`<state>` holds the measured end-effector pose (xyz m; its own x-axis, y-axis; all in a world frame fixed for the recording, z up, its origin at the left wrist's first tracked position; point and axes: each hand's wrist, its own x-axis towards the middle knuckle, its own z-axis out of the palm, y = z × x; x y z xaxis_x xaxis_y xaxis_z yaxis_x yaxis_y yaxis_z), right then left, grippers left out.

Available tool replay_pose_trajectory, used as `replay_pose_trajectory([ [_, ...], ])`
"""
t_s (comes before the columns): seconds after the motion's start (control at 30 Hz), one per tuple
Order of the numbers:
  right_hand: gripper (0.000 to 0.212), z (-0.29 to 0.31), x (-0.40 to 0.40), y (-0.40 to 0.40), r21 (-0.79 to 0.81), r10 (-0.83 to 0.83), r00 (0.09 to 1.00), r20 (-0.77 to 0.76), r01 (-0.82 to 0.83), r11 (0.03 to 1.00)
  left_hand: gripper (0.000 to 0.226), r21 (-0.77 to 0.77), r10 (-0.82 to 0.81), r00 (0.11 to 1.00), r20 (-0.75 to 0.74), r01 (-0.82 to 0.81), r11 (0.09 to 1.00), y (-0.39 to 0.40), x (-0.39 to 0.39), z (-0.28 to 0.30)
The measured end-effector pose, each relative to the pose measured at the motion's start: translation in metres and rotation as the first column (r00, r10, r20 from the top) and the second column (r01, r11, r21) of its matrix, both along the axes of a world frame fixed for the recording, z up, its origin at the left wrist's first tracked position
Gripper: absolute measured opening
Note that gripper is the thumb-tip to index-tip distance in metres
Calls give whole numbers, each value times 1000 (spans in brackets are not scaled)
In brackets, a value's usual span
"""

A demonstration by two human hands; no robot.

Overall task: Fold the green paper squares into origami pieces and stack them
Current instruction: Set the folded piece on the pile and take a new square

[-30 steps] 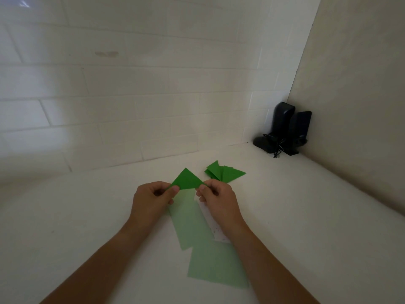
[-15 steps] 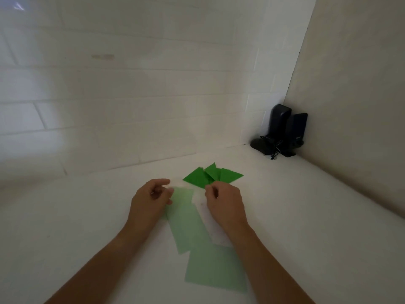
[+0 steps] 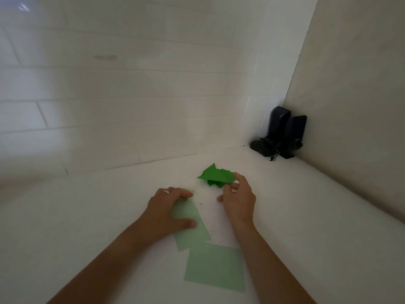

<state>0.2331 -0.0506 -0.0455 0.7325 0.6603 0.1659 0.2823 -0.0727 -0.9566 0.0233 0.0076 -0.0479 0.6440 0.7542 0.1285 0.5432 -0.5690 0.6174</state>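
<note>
While the left hand (image 3: 167, 207) presses flat on the nearest paper square (image 3: 188, 220) mid-worktop, the right hand (image 3: 237, 196), fingers relaxed, touches the folded stack (image 3: 215, 176) farther back; a careless nudge could scatter it.

Dark green folded triangles (image 3: 215, 176) heaped together; two pale green flat squares (image 3: 190, 224) (image 3: 215, 267) lie nearer, overlapping.

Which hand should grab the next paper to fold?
Probably the left hand. It already rests on the nearest pale green sheet, while the right hand is farther away by the folded pile.
</note>
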Motion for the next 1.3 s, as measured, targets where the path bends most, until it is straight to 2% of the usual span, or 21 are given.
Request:
replay_pose_trajectory([
  [0.1, 55, -2, -3, 1, 12, 30, 998, 47, -30, 999, 78, -15, 19, 993, 113, -18, 1000, 2, -1, -3],
  [0.2, 54, -4, -7, 3, 10, 28, 984, 173, -30, 999, 70, -31, 45, 984, 174, -40, 999, 6, -1, -9],
  [0.33, 37, 1, -14, -1, 8, 52, 956, 288, -57, 998, 63, -36, 80, 971, 224, -73, 997, 8, -1, -13],
  [0.4, 22, 3, -20, -1, -17, 212, 919, 333, -219, 976, 60, 8, 76, 974, 213, -79, 997, 9, 1, -14],
  [0.47, 16, 1, -28, -1, -120, 434, 820, 373, -421, 899, 59, 43, 82, 976, 204, -93, 995, 9, 2, -15],
  [0.57, 25, -5, -32, 0, -231, 579, 685, 442, -537, 812, 60, 33, 110, 957, 268, -123, 992, 11, 2, -17],
  [0.7, 37, -8, -29, 3, -253, 597, 644, 479, -550, 796, 61, -33, 155, 907, 392, -155, 987, 11, -1, -16],
  [0.83, 46, -12, -30, 6, -325, 609, 609, 509, -519, 790, 68, -82, 147, 882, 449, -123, 989, 8, 0, -10],
  [0.93, 38, -12, -30, 5, -324, 600, 622, 503, -508, 799, 61, -75, 140, 858, 494, -119, 990, 6, -1, -7],
  [1.07, 10, -6, -32, 1, -254, 566, 675, 473, -510, 822, 47, -50, 134, 818, 559, -128, 991, 2, -3, -2],
  [1.3, 12, 0, -27, -6, -93, 518, 799, 305, -516, 851, 21, -139, 221, 804, 552, -173, 975, -3, -4, 3],
])
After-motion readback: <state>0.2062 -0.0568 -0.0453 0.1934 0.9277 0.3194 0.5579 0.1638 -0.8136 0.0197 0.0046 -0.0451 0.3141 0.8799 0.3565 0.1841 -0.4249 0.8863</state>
